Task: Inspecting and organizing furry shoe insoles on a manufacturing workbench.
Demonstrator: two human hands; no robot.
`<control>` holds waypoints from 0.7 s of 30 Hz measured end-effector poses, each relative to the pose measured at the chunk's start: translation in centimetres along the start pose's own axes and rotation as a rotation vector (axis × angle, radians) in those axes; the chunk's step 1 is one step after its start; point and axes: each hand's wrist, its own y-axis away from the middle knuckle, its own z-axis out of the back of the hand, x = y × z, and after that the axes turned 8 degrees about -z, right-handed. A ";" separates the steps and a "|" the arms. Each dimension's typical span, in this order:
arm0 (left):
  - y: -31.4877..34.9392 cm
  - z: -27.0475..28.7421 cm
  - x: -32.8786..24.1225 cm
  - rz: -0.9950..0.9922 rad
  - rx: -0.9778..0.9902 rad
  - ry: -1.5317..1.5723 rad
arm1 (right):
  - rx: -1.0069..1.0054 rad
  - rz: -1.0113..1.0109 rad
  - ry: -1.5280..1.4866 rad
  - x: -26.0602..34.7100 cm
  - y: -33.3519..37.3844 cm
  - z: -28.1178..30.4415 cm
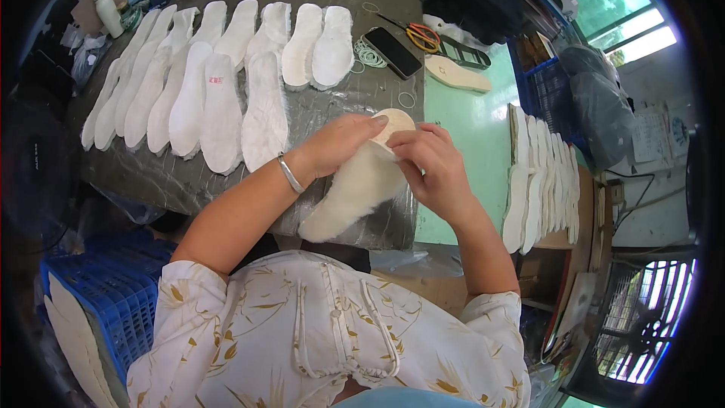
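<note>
A cream fleece insole (pixel 356 195) hangs over the near edge of the dark table, its fluffy side facing up and its narrow end toward me. At its far end a smooth, pale sole-shaped surface (pixel 396 122) shows; whether this is a folded part or a second piece, I cannot tell. My left hand (pixel 343 142) grips that end from the left, thumb on top. On the other side, the bent fingers of my right hand (pixel 432 165) pinch its edge. Rows of white insoles (pixel 264 106) lie to the left of my hands.
Beyond my hands are a black phone (pixel 393 53), pale rubber bands (pixel 368 54), scissors with orange-red handles (pixel 421 36) and a beige insole (pixel 457 74) on the green mat (pixel 472 128). More insoles (pixel 521 181) stand rowed at right. A blue crate (pixel 113 295) sits lower left.
</note>
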 end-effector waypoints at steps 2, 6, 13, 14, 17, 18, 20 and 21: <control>-0.4 -0.1 -0.3 -0.023 -0.069 -0.098 | 0.003 0.139 0.143 1.4 0.4 0.2; -1.7 3.9 0.0 -0.103 -0.376 -0.172 | 0.066 0.380 -0.057 4.8 1.4 1.2; -0.7 0.4 0.3 -0.092 0.064 -0.238 | 0.013 -0.223 -0.245 0.5 -0.7 1.5; -0.7 0.1 0.2 -0.052 0.077 -0.242 | -0.050 -0.208 -0.269 0.0 -0.8 1.3; -0.4 -0.5 -0.3 -0.013 0.103 -0.286 | 0.011 -0.336 -0.354 0.0 -0.3 1.0; 0.0 -0.9 -0.8 -0.008 0.112 -0.242 | -0.007 -0.374 -0.354 0.1 -0.2 0.9; 0.4 -0.8 -0.5 0.018 0.138 -0.064 | -0.020 -0.404 -0.364 0.1 0.2 1.0; 0.7 -0.3 0.2 0.034 0.154 0.067 | -0.042 -0.428 -0.373 0.0 0.2 1.2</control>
